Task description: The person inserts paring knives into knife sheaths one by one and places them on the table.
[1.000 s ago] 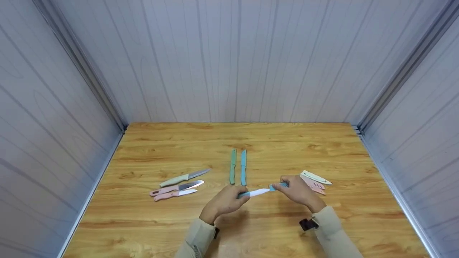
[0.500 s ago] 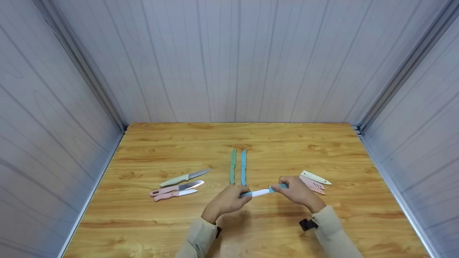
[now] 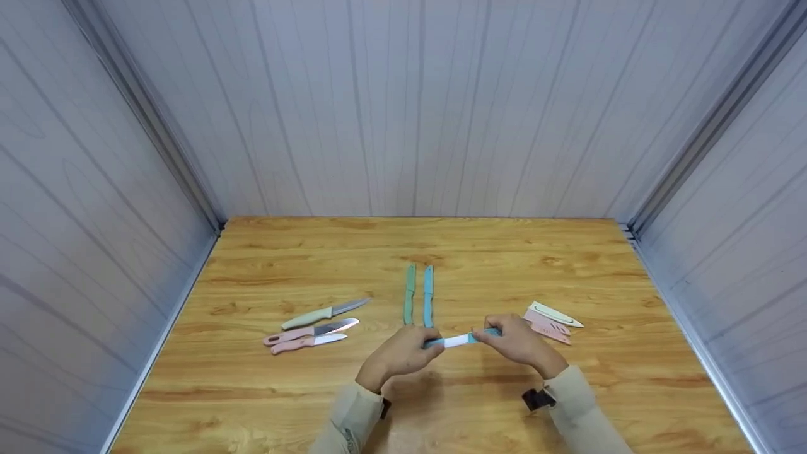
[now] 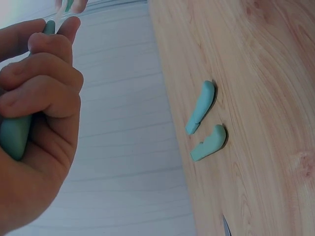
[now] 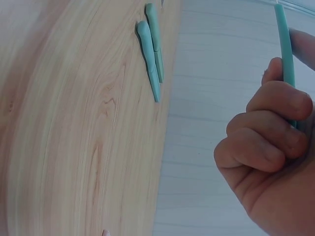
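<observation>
My left hand (image 3: 400,352) grips the blue handle of a knife with a white blade (image 3: 456,341), low over the front middle of the table. The left wrist view shows the fingers curled around that handle (image 4: 15,135). My right hand (image 3: 517,340) holds a blue blade sheath (image 5: 284,44) between thumb and curled fingers. The sheath's mouth meets the blade, and the tip is hidden, apparently inside it. Beyond the left hand, a green sheathed knife (image 3: 410,293) and a blue sheathed knife (image 3: 429,293) lie side by side, handles toward me.
On the left of the table (image 3: 252,403) lie a cream-handled knife (image 3: 309,317) and two pink-handled knives (image 3: 293,335), blades bare. Next to my right hand rest a cream sheath (image 3: 555,313) and pink sheaths (image 3: 547,323). Panelled walls (image 3: 403,126) enclose the back and sides.
The sheath in my right hand has moved left over the blade, so less white blade shows. My left hand has shifted very slightly right. The knives and sheaths on the table have stayed put.
</observation>
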A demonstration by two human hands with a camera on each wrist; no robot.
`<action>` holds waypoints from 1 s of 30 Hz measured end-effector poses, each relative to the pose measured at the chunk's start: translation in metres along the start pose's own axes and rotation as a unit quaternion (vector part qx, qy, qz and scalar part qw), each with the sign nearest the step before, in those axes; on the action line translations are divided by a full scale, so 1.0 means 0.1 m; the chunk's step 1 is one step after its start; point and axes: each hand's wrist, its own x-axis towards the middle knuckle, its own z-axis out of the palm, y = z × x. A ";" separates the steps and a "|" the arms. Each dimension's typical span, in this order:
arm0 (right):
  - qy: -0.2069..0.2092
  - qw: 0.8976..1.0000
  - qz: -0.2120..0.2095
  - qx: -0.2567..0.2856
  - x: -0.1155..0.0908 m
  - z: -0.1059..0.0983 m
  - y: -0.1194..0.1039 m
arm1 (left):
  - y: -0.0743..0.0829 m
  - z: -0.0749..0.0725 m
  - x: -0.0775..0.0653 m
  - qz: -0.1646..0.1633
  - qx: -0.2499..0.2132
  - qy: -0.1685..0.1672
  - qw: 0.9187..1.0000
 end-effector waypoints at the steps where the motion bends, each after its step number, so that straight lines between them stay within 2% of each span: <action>1: -0.001 1.000 0.000 -0.001 0.00 0.01 0.00 | 0.00 0.00 0.00 0.000 -0.001 0.000 1.000; 14: -0.010 1.000 -0.011 0.001 0.00 0.06 -0.03 | 0.02 0.01 0.02 0.004 0.017 0.005 1.000; 23: -0.013 1.000 -0.011 0.006 0.00 0.09 -0.03 | 0.04 0.05 0.04 -0.008 -0.006 0.003 1.000; 30: -0.012 1.000 -0.011 0.001 -0.01 0.08 -0.04 | 0.04 0.08 0.04 -0.027 -0.023 0.018 0.999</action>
